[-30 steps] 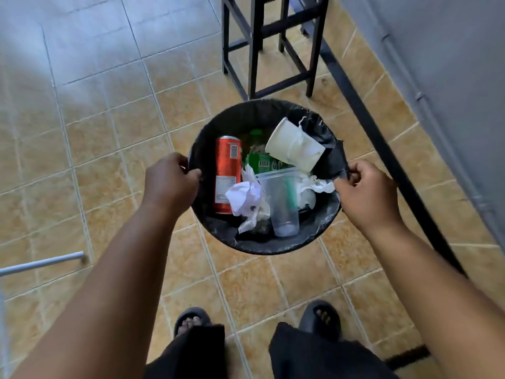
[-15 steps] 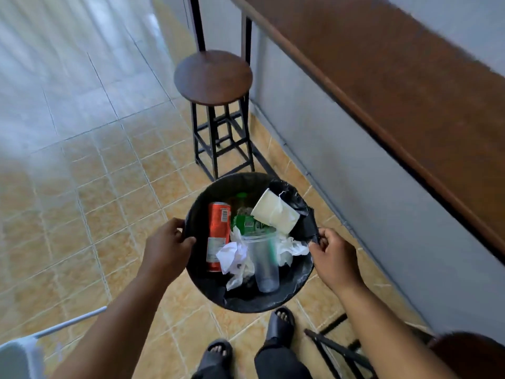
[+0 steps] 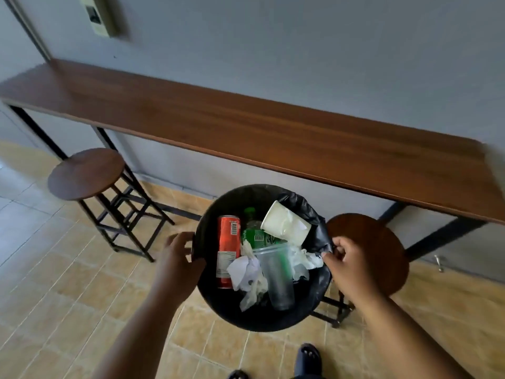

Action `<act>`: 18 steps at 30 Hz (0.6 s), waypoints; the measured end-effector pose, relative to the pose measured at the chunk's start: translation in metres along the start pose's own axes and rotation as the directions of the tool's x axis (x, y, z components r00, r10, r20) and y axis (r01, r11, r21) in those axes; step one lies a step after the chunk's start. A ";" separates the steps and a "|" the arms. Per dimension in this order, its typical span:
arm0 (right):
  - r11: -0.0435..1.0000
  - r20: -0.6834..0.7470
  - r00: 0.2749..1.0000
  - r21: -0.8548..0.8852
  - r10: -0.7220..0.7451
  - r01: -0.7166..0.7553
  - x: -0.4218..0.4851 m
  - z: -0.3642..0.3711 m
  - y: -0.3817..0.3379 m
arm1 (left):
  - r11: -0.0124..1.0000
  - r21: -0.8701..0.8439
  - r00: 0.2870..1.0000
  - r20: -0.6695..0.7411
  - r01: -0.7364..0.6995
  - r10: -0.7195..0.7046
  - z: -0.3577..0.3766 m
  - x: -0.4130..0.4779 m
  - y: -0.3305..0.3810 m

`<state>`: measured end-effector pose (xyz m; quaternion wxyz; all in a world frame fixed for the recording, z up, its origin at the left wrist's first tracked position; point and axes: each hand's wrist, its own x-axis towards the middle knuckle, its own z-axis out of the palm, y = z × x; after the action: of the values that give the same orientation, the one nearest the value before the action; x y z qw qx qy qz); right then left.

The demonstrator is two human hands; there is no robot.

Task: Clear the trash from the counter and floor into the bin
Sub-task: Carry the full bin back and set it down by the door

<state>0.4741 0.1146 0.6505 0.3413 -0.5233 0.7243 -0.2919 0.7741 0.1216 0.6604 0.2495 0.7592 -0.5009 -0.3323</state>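
In the lower centre of the frame, the round black bin (image 3: pixel 262 322), held up above the tiled floor (image 3: pixel 68 296) between two hands. Inside it a red can (image 3: pixel 228 253), a green bottle (image 3: pixel 254 233), a white paper cup (image 3: pixel 284 227), a clear plastic cup (image 3: pixel 278 277) and crumpled paper (image 3: pixel 246 272). Across the middle of the frame the wooden counter (image 3: pixel 273 132), with no trash visible on it; none visible on the floor either, so probably the collecting part is finished and only the carrying or setting down remains.

Right hand (image 3: pixel 347 261), at the right rim: closed, pinching the black liner (image 3: pixel 308 212) together with the edge of the bin. Left hand (image 3: pixel 177 261), at the left rim: blurred, thumb seemingly over the edge, but cannot tell if gripping firmly or opening.

To do this step well:
- Hold the rim itself on both sides, not only the thin liner, which can slip or tear.
- Keep the bin level, because the paper cup leans high near the upper right rim and may fall out.
- Avoid the stool (image 3: pixel 377 242) just behind the right hand.
- Lower the bin flat on the floor before releasing.
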 end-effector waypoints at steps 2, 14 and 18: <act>1.000 -0.087 0.996 -0.009 0.028 -0.029 -0.018 -0.036 0.023 | 0.999 0.002 0.995 0.093 -0.041 0.041 0.022 -0.014 0.030; 0.978 -0.406 0.898 -0.040 0.171 -0.204 -0.101 -0.282 0.186 | 0.945 0.037 0.875 0.390 -0.325 0.286 0.228 -0.132 0.196; 0.970 -0.440 0.874 -0.029 0.206 -0.243 -0.116 -0.357 0.248 | 0.922 0.019 0.824 0.455 -0.388 0.338 0.305 -0.173 0.242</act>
<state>0.0754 0.3186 0.6916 0.1811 -0.3712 0.8493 -0.3288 0.3521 0.1774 0.6768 0.1453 0.5669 -0.6971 -0.4143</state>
